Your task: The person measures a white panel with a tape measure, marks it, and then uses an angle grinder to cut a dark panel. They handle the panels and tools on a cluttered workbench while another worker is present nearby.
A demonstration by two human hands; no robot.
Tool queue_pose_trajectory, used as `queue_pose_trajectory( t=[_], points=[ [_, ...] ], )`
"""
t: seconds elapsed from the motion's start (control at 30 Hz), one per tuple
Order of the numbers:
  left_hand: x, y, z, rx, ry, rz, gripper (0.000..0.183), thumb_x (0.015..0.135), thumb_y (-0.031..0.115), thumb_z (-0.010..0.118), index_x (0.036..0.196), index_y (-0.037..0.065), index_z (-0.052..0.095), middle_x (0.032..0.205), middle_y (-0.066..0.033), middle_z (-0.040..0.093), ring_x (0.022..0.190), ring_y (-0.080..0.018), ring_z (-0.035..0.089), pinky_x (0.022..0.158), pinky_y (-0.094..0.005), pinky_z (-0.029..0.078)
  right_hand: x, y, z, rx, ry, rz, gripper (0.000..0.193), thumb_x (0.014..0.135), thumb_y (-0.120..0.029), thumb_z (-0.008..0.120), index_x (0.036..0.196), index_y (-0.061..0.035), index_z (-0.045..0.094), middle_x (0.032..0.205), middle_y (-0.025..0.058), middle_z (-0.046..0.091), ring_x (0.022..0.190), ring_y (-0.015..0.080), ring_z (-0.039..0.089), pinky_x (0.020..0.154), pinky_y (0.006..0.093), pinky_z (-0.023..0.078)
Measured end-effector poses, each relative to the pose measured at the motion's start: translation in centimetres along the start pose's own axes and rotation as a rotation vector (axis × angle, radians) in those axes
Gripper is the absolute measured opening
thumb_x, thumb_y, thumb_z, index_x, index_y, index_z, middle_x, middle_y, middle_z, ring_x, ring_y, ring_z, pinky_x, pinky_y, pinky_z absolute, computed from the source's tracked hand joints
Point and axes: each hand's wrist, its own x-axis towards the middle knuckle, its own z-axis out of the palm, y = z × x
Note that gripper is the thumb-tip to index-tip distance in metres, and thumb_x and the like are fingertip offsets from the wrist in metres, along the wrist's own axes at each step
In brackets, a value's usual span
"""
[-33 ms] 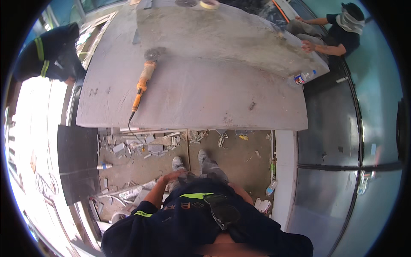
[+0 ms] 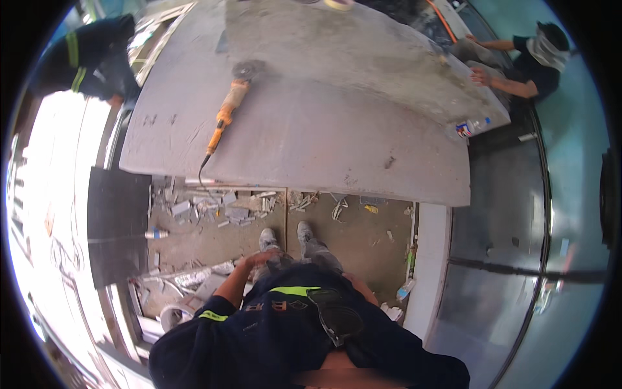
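Bearing an orange grinder point(image 2: 229, 104), the grey slab point(image 2: 311, 142) stands above littered floor point(image 2: 353, 249).

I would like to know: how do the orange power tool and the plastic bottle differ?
Colour: the orange power tool has an opaque body, while the plastic bottle is clear with a blue cap.
Length: the tool looks clearly longer than the bottle.
Attachment: the tool trails a dark cable; the bottle has none.
Place: the tool is left of centre, the bottle near the right end.
Shared: both rest untouched on the grey slab.
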Motion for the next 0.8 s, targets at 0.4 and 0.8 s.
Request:
queue_pose_trajectory(
  t=[0.4, 0.8],
  points=[
    [0.0, 8.3, 16.2, -0.684, 1.681, -0.952, 0.037, 0.1, 0.024, 0.066, 0.128, 0.002, 0.071, 0.105, -0.008, 0.075, 0.084, -0.0184, 0.07, 0.068, -0.0348, 0.06, 15.4, -3.0, -13.8, -0.529, -0.38, -0.144, 0.054, 0.104, -0.052, 0.056, 0.129, -0.0066, 0.071, 0.127, 0.0239, 0.073, 0.124, 0.0381, 0.067, 0.106, 0.0444, 0.049],
    [1.5, 6.5, 34.3, -1.09, 2.024, -0.955, 0.031, 0.086, 0.006, 0.075, 0.117, 0.003, 0.075, 0.087, -0.0095, 0.076, 0.072, -0.021, 0.074, 0.064, -0.037, 0.061, 24.8, -18.5, -10.2, -0.898, -0.609, -0.34, 0.056, 0.102, -0.054, 0.06, 0.132, -0.0081, 0.07, 0.128, 0.0232, 0.073, 0.124, 0.0362, 0.068, 0.106, 0.0429, 0.049]
  ],
)
